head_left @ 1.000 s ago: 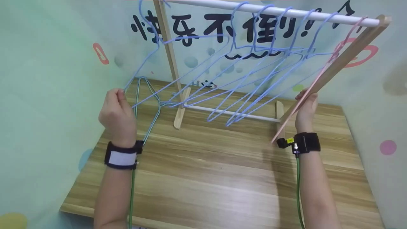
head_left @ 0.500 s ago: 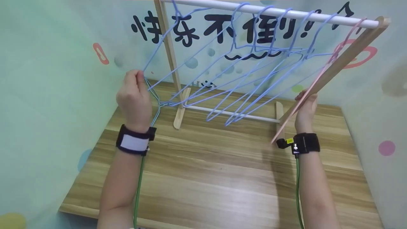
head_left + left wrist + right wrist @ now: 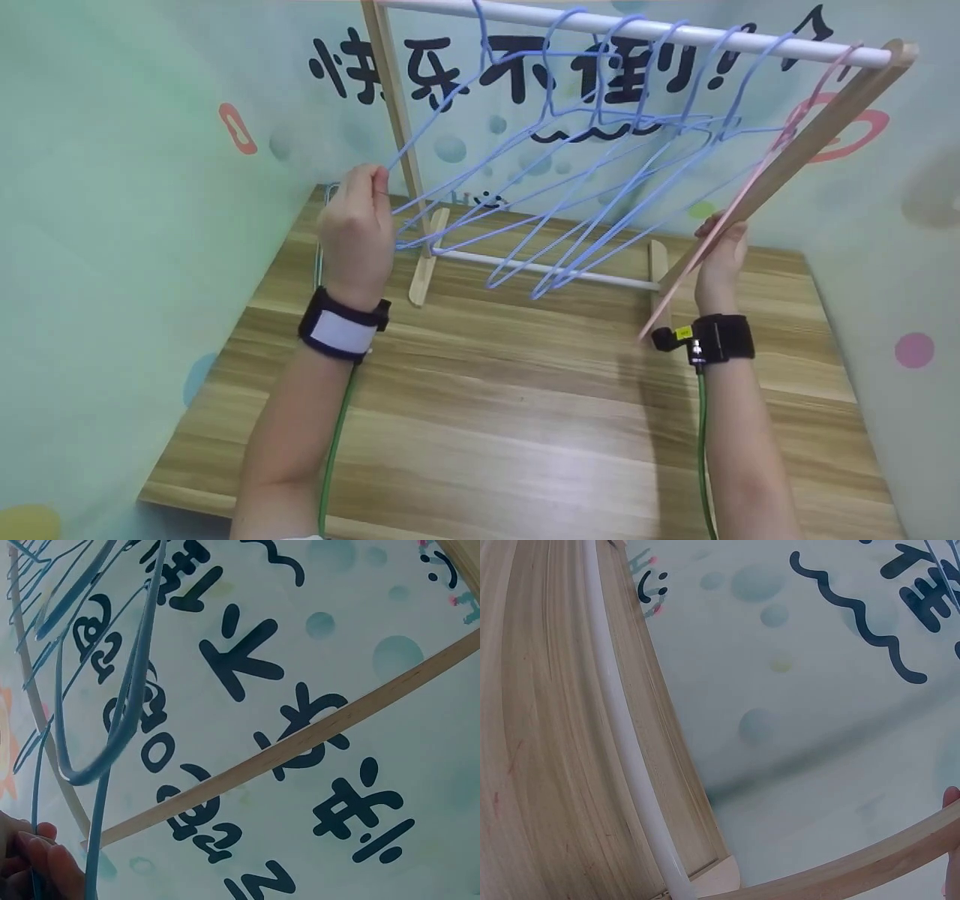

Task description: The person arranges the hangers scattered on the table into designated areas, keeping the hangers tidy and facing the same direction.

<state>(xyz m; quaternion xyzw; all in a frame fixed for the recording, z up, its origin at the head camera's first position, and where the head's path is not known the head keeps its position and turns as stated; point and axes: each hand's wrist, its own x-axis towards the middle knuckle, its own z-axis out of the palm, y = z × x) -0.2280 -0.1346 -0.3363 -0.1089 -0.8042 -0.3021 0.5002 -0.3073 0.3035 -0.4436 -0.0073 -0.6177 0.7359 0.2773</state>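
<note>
Wood-grain table (image 3: 517, 420), straight front edge, wide gap betw. forearms; L hand (image 3: 356, 232) pinches 1 thin blue wire hanger (image 3: 436, 118), hook up at smooth white rail (image 3: 517, 12), can't tell if seated; R hand (image 3: 721, 270) grips flat wooden post (image 3: 832, 124); 5 more blue hangers (image 3: 491, 283) + 1 pink hanger (image 3: 679, 285) on rail; printed wall (image 3: 112, 225) behind.

Compared with 1.0 s ago, the left hand (image 3: 358, 236) has gone to the right and farther up in the head view, together with the blue hanger (image 3: 436, 119) which it pinches. The hanger's hook (image 3: 482, 30) was left of the left wooden post (image 3: 394, 97); now it is right of it, crossing the white rail (image 3: 517, 13), nearer to the hanging hangers (image 3: 639, 112). The hand and wrist now hide the middle of the lying hangers (image 3: 319, 259).
</note>
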